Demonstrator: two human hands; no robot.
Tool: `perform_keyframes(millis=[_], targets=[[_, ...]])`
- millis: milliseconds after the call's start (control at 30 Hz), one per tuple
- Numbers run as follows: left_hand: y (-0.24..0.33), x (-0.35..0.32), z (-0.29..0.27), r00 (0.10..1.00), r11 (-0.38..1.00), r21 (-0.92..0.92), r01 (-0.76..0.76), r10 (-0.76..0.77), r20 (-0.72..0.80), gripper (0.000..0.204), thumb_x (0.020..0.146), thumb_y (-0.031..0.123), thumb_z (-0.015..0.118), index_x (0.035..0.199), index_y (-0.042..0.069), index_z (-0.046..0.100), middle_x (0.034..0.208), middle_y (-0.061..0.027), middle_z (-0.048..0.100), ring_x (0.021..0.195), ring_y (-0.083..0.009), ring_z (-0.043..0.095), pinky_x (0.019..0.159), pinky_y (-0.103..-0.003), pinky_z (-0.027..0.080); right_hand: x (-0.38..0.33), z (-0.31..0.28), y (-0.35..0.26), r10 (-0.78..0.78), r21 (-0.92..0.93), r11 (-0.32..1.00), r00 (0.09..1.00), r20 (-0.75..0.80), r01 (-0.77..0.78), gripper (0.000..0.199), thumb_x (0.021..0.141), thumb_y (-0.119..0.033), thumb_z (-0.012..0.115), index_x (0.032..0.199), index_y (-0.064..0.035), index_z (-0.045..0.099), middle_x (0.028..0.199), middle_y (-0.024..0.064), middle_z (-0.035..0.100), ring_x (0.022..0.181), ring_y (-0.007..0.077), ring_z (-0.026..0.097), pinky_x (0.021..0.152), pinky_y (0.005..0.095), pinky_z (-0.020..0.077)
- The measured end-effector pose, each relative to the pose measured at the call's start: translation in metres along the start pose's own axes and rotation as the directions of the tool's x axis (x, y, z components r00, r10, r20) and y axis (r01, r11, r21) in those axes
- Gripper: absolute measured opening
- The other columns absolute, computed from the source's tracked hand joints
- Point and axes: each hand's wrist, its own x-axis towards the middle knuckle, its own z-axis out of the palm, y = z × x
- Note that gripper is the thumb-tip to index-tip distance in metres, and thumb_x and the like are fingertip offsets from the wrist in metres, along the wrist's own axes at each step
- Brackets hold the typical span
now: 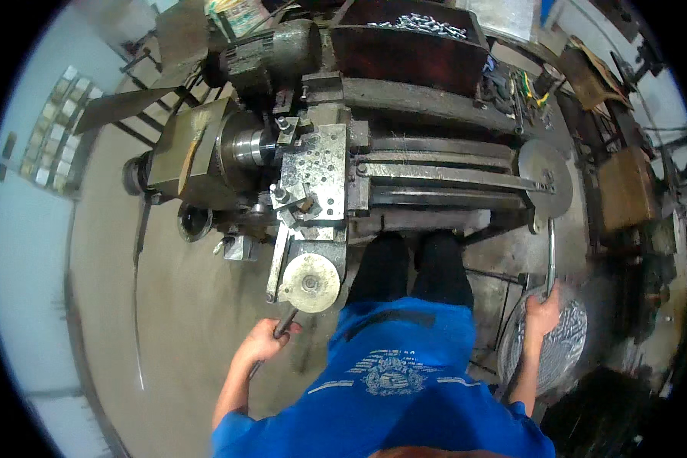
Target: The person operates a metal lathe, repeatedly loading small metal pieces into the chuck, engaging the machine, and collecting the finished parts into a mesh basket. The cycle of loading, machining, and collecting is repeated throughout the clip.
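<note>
My left hand [267, 340] is closed around a dark lever handle [285, 322] that runs out from a round pale disc [311, 282] at the front of a metal lathe. On the right, my right hand [542, 309] grips the long metal lever [551, 252] hanging from a larger grey disc [546, 177]. Between them lies the lathe's tool slide [317, 172], a drilled plate with clamped tool blocks [284, 192]. Left of it is the shiny spindle chuck [249, 146]. A long flat bar [450, 176] links the slide to the grey disc.
A dark bin [408, 57] of small metal parts [422, 26] stands behind the lathe. A wire basket [563, 347] of metal parts sits beside my right arm. A brush [192, 153] rests on the headstock [172, 156]. Hand tools [520, 95] lie at the back right.
</note>
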Motion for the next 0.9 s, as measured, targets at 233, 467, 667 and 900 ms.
perform_keyframes(millis=[233,467,667,900], targets=[[0.011,-0.011,-0.007,0.98,0.948,0.251,0.196,-0.196,-0.025,0.027,0.077,0.021,0.064,0.099,0.005,0.065,0.086,-0.0115,0.067,0.078,-0.0208,0.063,0.073,-0.034,0.048,0.142,0.032,0.126,0.012,-0.36,0.932,0.991,0.136,0.038,0.043,0.066,-0.037,0.062,0.098,-0.0085,0.063,0.083,0.0191,0.064,0.074,0.0384,0.061,0.065,0.048,0.0472],[-0.009,-0.02,-0.049,0.996,0.985,-0.153,0.084,-0.082,0.019,0.041,0.08,0.023,0.063,0.114,0.001,0.057,0.092,-0.0063,0.068,0.084,-0.0177,0.064,0.083,-0.03,0.047,0.293,0.052,0.109,-0.049,-0.544,0.833,0.993,0.105,0.099,0.033,0.071,-0.025,0.055,0.1,-0.01,0.061,0.093,0.0112,0.063,0.092,0.0317,0.059,0.074,0.0489,0.0472],[-0.09,0.042,-0.098,0.93,0.97,-0.139,0.2,-0.233,-0.285,0.039,0.078,0.016,0.06,0.113,0.0,0.058,0.092,-0.0141,0.068,0.085,-0.0218,0.065,0.081,-0.033,0.048,0.263,0.059,0.094,-0.039,-0.484,0.874,0.99,-0.139,-0.034,0.057,0.068,-0.025,0.064,0.12,-0.0049,0.051,0.114,0.0134,0.057,0.108,0.034,0.052,0.09,0.047,0.0416],[-0.201,0.13,-0.157,0.693,0.802,0.417,0.428,0.005,-0.721,0.035,0.076,0.026,0.064,0.098,0.0,0.059,0.093,-0.0209,0.062,0.09,-0.0342,0.061,0.075,-0.044,0.05,0.095,0.05,0.042,-0.115,0.141,0.984,0.992,0.053,0.106,0.063,0.054,-0.012,0.066,0.114,0.003,0.055,0.113,0.0238,0.057,0.104,0.0369,0.055,0.088,0.039,0.0435]])
